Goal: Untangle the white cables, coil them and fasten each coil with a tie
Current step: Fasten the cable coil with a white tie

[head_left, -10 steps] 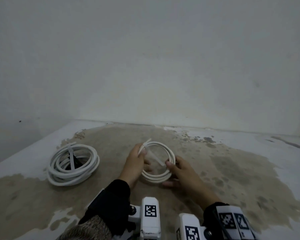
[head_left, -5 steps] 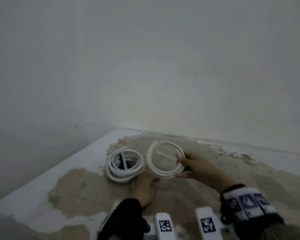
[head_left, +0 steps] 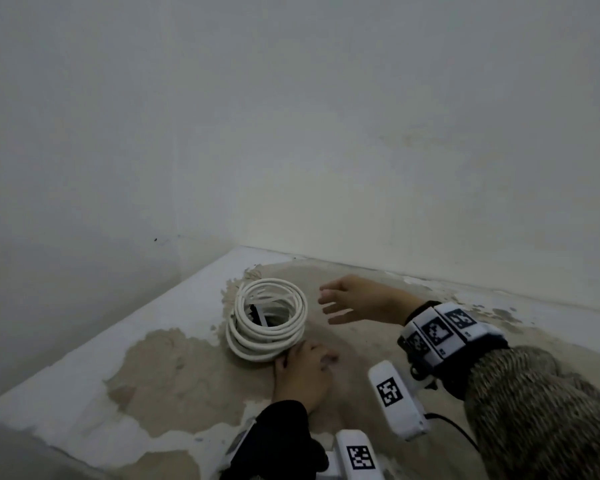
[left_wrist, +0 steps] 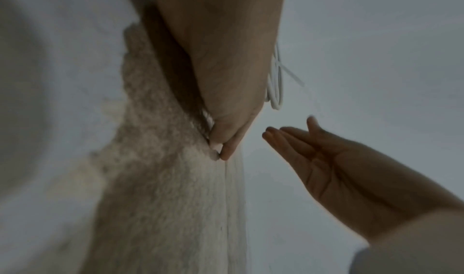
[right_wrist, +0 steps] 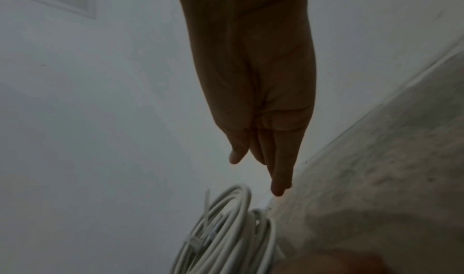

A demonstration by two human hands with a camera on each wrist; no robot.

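Note:
Two white cable coils (head_left: 267,323) lie stacked on the stained floor near the corner, the smaller one on top of the larger. A white tie (head_left: 257,296) crosses the top coil. My right hand (head_left: 327,302) hovers just right of the stack with fingers straight, holding nothing; the right wrist view shows these fingers (right_wrist: 278,179) above the coils (right_wrist: 226,234). My left hand (head_left: 309,362) rests flat on the floor against the stack's near side, holding nothing. In the left wrist view the left hand (left_wrist: 223,147) presses the floor, with the coil edge (left_wrist: 274,91) behind it.
Two white walls (head_left: 326,133) meet at a corner just behind the coils. The floor (head_left: 187,375) is white with a large brown worn patch. Wrist-worn white camera units with black markers (head_left: 390,391) sit low in the head view.
My right hand carried the smaller coil left, set it on the larger coil and let go. The left hand released that coil and dropped to the floor. The view swung left.

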